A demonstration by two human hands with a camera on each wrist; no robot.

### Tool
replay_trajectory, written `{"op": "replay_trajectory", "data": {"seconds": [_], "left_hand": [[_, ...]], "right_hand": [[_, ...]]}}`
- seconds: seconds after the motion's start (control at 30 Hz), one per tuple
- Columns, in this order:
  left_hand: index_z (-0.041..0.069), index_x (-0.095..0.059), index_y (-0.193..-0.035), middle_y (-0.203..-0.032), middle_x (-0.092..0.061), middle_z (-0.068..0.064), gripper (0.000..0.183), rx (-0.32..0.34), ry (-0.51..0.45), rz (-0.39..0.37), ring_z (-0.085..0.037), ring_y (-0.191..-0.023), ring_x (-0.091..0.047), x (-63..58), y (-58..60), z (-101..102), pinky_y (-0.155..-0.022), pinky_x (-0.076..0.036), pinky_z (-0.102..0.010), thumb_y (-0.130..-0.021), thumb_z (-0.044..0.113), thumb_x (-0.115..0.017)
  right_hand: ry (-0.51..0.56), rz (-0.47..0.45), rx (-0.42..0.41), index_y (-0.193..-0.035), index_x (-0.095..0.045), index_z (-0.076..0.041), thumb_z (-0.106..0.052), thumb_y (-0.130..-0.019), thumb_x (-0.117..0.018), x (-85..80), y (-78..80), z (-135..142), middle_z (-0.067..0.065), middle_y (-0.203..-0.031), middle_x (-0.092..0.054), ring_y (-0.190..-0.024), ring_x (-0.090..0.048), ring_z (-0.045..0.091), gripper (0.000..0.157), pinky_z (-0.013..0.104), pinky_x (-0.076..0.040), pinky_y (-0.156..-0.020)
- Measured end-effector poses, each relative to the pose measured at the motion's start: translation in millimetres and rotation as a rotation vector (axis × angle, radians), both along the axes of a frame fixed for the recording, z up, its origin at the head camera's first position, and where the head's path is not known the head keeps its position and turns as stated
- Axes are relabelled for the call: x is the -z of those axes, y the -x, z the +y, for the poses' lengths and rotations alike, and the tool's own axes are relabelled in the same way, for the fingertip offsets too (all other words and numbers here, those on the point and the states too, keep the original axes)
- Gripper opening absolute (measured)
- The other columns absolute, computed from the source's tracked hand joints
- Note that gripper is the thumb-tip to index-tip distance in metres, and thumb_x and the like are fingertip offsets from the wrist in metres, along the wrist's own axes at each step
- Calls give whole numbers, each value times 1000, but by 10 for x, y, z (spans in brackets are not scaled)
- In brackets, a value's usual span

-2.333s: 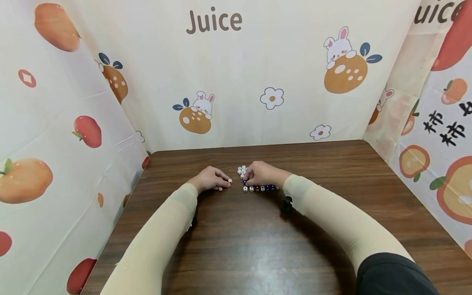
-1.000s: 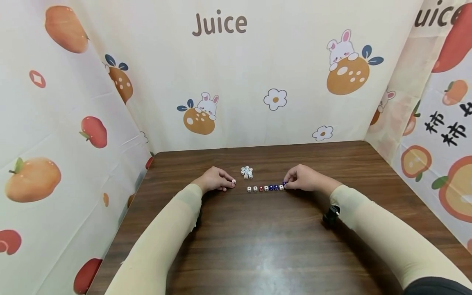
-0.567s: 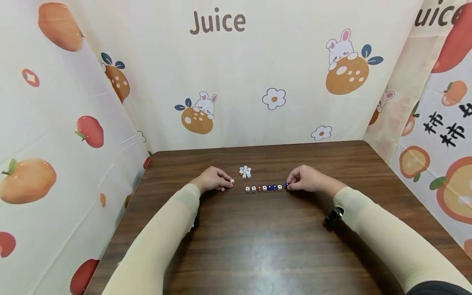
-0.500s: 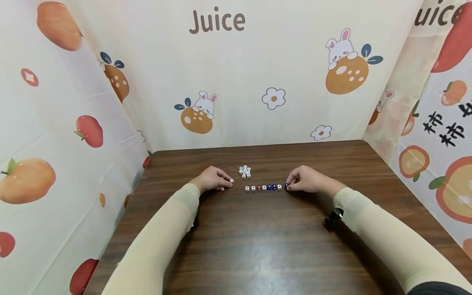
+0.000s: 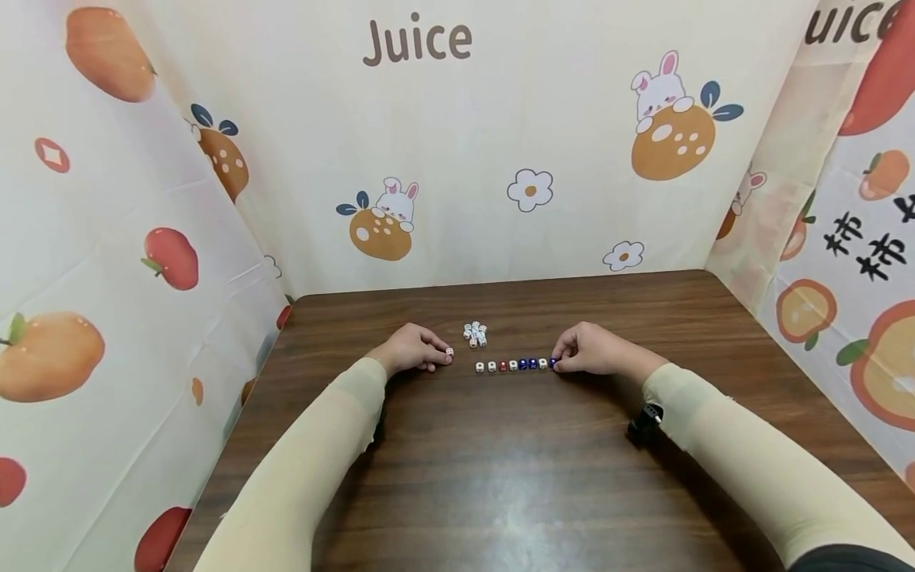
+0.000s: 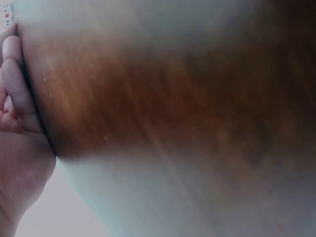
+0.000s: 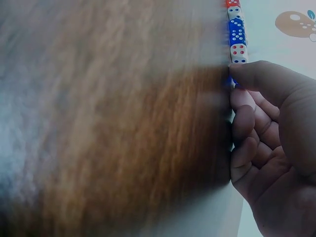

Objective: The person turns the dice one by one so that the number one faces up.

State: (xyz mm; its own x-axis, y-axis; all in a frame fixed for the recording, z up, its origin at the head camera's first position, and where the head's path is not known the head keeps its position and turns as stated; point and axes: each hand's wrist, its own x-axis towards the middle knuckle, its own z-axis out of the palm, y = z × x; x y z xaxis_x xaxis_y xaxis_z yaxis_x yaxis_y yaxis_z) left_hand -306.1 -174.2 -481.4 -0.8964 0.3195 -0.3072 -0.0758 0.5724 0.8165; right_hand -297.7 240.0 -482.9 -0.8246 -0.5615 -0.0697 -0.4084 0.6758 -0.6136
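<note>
At the right end of a row of dice, my right hand (image 5: 589, 348) pinches a blue die (image 5: 553, 363) between thumb and fingers, close against the end white die (image 5: 543, 364). The right wrist view shows that blue die (image 7: 232, 81) mostly covered by the thumb and fingertips. The row also has a red die (image 5: 503, 366), blue dice (image 5: 527, 364) and further white dice (image 5: 480, 368). Left of the row, my left hand (image 5: 411, 347) pinches a white die (image 5: 449, 352) at its fingertips. In the left wrist view the hand (image 6: 17, 113) shows only partly.
A small cluster of white dice (image 5: 475, 334) lies behind the row, between the hands. Everything sits on a dark wooden table (image 5: 500, 461). Its back edge meets a fruit-printed cloth backdrop (image 5: 457, 230), with similar cloth at both sides.
My right hand has carried the blue die from beside the white cluster to the row's right end, then moved it slightly left toward the end white die. My left hand stays nearly still.
</note>
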Motion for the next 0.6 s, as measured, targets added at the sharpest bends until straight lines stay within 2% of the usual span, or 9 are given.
{"op": "replay_trajectory", "data": {"seconds": [0.23,0.6], "left_hand": [[10,-90,-115,-114,-85,-8,20,-7,-2,6,-8,-71,-72,1,-8,-17,-69,-61,-24,-97,20,-93],[10,-90,-114,-112,-86,-7,20,2,1,6,-7,-70,-71,-6,3,-12,-69,-60,-23,-97,22,-93]], "right_hand": [[-18,-6,3,-91,-86,-17,-13,-90,-89,-25,1,-20,-11,-74,-76,-69,-63,4,5,21,-50,-66],[-28,-20,19,-94,-86,-14,-15,-91,-90,-10,7,-22,-9,-76,-76,-70,-62,5,6,22,-49,-66]]}}
